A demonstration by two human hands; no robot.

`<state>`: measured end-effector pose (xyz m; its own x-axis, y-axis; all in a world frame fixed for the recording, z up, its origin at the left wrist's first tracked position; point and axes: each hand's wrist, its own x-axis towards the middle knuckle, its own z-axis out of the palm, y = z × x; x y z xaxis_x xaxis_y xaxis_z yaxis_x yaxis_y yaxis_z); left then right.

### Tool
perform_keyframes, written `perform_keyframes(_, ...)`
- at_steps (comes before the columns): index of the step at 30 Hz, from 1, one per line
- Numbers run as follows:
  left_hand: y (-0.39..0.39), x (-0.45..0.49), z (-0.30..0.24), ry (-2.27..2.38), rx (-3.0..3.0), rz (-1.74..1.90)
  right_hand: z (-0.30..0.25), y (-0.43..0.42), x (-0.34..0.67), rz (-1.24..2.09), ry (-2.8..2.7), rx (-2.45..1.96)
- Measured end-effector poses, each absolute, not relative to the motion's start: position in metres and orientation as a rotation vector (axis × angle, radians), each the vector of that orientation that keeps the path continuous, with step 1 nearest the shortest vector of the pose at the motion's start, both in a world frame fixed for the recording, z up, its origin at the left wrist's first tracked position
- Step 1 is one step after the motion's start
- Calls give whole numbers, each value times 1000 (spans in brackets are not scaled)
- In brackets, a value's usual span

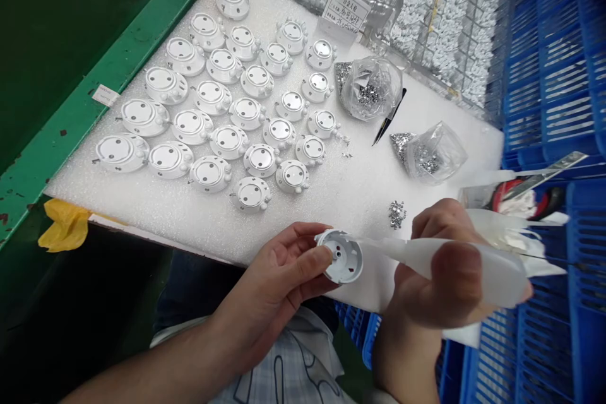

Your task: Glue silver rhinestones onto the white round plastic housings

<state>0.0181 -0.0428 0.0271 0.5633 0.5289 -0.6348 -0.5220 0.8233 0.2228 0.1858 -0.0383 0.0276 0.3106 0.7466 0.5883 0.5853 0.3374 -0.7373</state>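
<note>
Now the left hand cups a white round housing, just past the foam sheet's near edge; right fingers clamp a white plastic bag, its tip lost against the rim.

plastic housings lie in rows on foam, two bags to their right.
</note>
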Motion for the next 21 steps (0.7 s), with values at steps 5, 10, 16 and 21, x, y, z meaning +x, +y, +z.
perform_keyframes(5, -43, 17, 28, 752, 2, 622, 27, -39, 186, 194, -1345, -1353)
perform_keyframes(10, -43, 17, 30, 766, -1, 619, 28, -41, 185, 177, -1344, -1363)
perform_keyframes(16, -42, 18, 30, 766, 7, 614, 23, -37, 186, 154, -1350, -1350)
perform_keyframes(21, -42, 18, 28, 763, 20, 615, 13, -30, 188, 61, -1339, -1249)
